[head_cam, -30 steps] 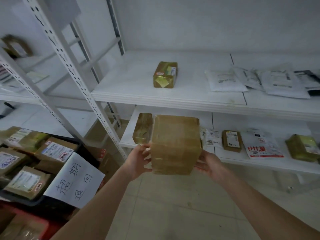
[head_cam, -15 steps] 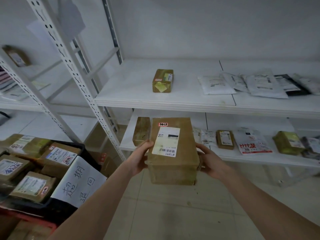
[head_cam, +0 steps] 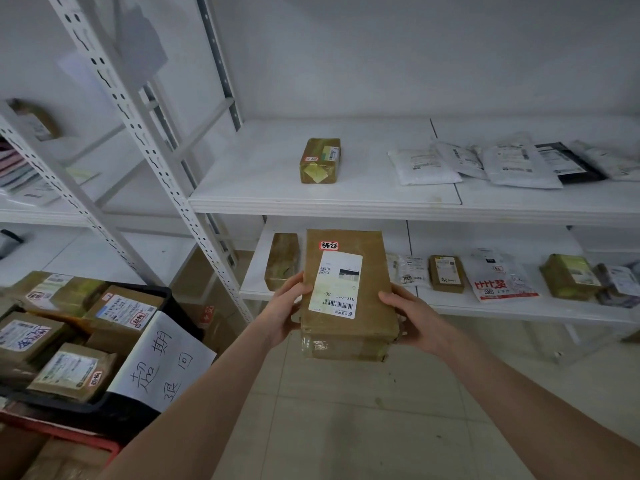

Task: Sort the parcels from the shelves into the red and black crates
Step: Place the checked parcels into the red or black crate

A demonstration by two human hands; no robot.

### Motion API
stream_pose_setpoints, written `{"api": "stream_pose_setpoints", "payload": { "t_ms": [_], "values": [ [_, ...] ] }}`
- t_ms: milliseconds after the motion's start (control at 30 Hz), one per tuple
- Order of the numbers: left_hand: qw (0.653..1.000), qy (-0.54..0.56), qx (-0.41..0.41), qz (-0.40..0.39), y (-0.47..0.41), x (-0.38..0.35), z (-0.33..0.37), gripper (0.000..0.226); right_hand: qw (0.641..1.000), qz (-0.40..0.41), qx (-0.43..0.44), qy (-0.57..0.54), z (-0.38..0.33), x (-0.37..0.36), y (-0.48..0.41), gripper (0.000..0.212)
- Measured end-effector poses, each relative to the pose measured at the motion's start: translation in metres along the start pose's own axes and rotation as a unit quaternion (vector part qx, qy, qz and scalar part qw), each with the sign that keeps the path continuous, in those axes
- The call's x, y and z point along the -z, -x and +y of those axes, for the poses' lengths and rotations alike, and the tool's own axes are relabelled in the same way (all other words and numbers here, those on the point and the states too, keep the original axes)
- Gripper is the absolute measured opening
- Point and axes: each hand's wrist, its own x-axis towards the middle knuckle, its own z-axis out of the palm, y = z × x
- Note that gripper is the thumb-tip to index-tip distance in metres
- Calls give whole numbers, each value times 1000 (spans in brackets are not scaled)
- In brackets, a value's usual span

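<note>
The white metal shelving is keeping parcels lying flat, so their labels show. At lower left, the black plastic crate is sitting stacked on the red plastic crate. The brown taped cardboard parcel is hanging mid-air in front of the lower shelf. The left hand and right hand are each curling fingers round a side, probably angling its white shipping label up for reading.

At lower left I see a white paper sign with handwritten characters. Pale floor tiles lie below and a plain white wall stands behind. A blurred grey sheet hangs at upper left.
</note>
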Motion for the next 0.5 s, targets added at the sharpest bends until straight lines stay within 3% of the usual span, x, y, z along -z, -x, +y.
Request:
{"api": "stream_pose_setpoints", "payload": {
  "t_ms": [300,500],
  "values": [
    [998,-42,13,37,0,-1,5,77,999,35,11,0,-7,-1,-5,49],
    [994,-90,51,22,7,-8,13,73,999,41,11,-15,-14,4,-5,37]
  ]
}}
